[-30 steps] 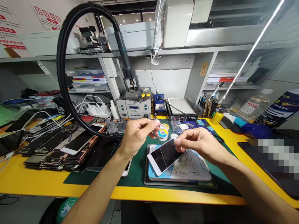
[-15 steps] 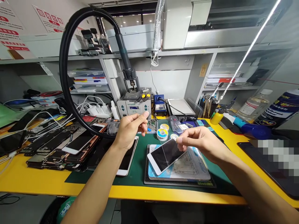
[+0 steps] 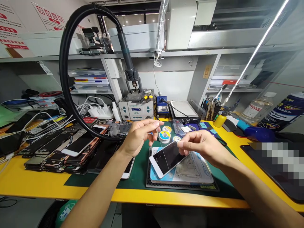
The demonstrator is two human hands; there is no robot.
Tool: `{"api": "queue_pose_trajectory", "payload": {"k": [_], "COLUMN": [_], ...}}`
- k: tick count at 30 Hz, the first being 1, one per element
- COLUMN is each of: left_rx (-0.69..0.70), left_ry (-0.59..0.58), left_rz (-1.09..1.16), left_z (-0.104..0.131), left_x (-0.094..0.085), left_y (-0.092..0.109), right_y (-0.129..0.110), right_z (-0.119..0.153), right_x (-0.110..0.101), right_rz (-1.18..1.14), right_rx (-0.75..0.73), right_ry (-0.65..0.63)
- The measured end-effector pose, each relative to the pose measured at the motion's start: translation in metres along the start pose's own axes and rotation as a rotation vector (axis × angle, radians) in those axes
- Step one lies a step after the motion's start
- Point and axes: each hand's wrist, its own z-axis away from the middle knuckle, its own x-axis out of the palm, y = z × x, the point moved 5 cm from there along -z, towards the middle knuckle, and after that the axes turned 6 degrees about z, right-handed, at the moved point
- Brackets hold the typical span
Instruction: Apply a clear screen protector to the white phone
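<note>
A white-framed smartphone (image 3: 167, 158) with a dark screen lies at a slant over a blue-and-white flat box (image 3: 199, 172). My right hand (image 3: 196, 144) pinches the phone's upper right end between thumb and fingers. A thin pale line crosses the screen and runs past its upper edge; whether it is a film edge, a thread or a crack I cannot make out. Left of the phone and above it, my left hand (image 3: 142, 134) is closed, thumb against forefinger and the other fingers curled. Anything in that pinch is hidden or too small to see.
Solder spools (image 3: 164, 136) stand behind the box. Another white phone (image 3: 128, 171) lies partly under my left forearm. Stacked phone parts (image 3: 54, 161) fill the left side. A black hose (image 3: 64, 63) arches over from the hot-air station (image 3: 136, 109). A spray can (image 3: 282, 110) stands right.
My left hand has moved right, closer to the phone and spools. My right hand and the phone have barely moved.
</note>
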Motion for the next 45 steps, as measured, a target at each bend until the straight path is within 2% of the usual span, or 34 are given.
{"api": "queue_pose_trajectory", "payload": {"k": [6, 22, 29, 35, 41, 45], "left_rx": [0.046, 0.041, 0.009, 0.040, -0.029, -0.036], "left_ry": [0.082, 0.178, 0.092, 0.138, 0.071, 0.077], "left_rz": [-0.038, 0.021, -0.039, -0.032, -0.044, -0.064], "left_z": [-0.001, -0.006, -0.004, -0.003, -0.002, 0.000], "left_x": [-0.004, -0.017, -0.007, -0.012, -0.006, -0.003], "left_y": [-0.002, 0.004, -0.004, -0.001, -0.003, -0.007], "right_y": [0.000, 0.001, 0.001, -0.001, 0.001, 0.000], "right_z": [0.001, 0.001, 0.000, 0.001, -0.002, -0.003], "right_x": [0.003, -0.001, 0.002, 0.002, -0.002, -0.004], "right_rz": [-0.003, -0.007, -0.005, 0.001, -0.072, -0.102], "right_rx": [0.007, 0.017, 0.004, -0.021, -0.068, -0.102], "right_ry": [-0.018, -0.008, -0.017, -0.016, 0.047, 0.096]}}
